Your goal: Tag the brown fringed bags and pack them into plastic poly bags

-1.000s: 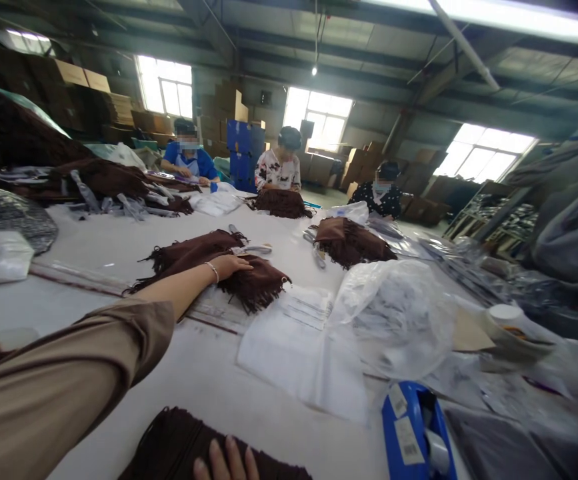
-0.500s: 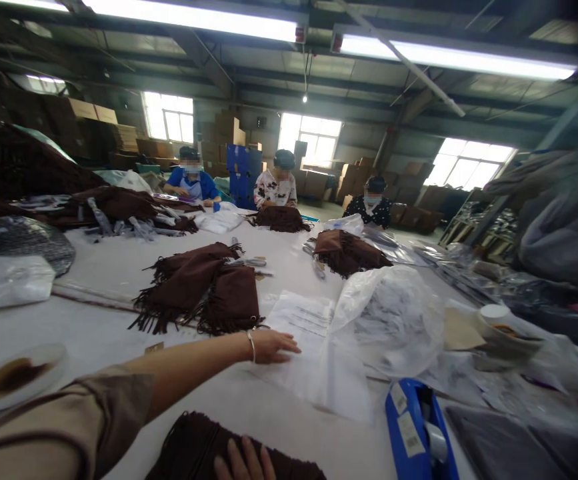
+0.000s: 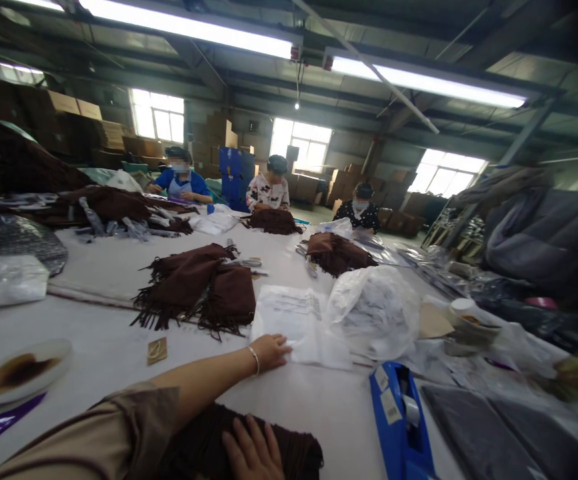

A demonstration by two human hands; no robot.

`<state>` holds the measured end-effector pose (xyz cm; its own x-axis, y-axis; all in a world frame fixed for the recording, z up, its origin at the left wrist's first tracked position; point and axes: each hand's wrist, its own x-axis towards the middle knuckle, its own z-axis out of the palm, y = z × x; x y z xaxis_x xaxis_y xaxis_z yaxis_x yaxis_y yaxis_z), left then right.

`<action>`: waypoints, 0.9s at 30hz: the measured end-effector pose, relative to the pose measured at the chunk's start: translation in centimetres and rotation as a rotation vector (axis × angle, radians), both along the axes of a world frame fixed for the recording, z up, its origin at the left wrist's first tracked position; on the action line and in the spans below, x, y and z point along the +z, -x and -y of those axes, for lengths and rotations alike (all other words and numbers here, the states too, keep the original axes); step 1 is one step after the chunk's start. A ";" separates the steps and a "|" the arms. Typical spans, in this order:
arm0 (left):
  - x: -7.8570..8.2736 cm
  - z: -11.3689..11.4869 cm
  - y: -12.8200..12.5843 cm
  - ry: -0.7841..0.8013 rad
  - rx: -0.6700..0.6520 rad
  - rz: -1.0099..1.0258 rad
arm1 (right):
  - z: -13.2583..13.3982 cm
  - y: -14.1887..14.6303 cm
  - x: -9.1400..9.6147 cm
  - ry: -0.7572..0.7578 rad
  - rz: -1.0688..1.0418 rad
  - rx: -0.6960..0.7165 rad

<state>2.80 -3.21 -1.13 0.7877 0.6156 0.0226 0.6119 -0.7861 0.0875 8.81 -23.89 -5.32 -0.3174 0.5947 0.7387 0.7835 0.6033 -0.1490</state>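
My left hand [image 3: 269, 352] reaches across the table and rests on the near left edge of a stack of clear plastic bags [image 3: 289, 313] with printed text. Its fingers are slightly bent and not closed round anything that shows. At the bottom of the view my right hand [image 3: 253, 448] lies flat, fingers spread, on a dark brown fringed cloth item [image 3: 299, 447]. My left forearm and sleeve cover part of that item. Other brown fringed pieces [image 3: 229, 300] lie just beyond my left hand.
A blue tape dispenser [image 3: 401, 427] stands right of my hands, near grey flat packets [image 3: 473, 427]. Behind it sits a filled clear bag [image 3: 373, 310]. At left are a dish of brown liquid [image 3: 21, 373] and a small tag [image 3: 157, 351]. Several people work across the table.
The near edge of the plastic bags has shifted away from me, and my left fingers are less spread. My right hand stays on the brown item, more of it now in view.
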 end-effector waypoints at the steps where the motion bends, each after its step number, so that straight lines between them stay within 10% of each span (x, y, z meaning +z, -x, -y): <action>1: 0.2 0.2 -0.3 -0.007 0.002 -0.023 | 0.3 -0.2 0.5 0.062 0.017 0.015; 17: 3.4 -2.6 0.4 0.266 0.408 0.241 | 1.6 -1.1 7.1 0.717 -0.187 0.141; 22: 3.3 -3.6 0.4 0.399 0.416 0.476 | -4.5 -4.4 10.7 0.887 -0.728 -0.028; 27: 3.3 -3.2 -0.1 0.518 0.368 0.636 | -12.7 -6.6 9.3 1.217 -1.244 -0.189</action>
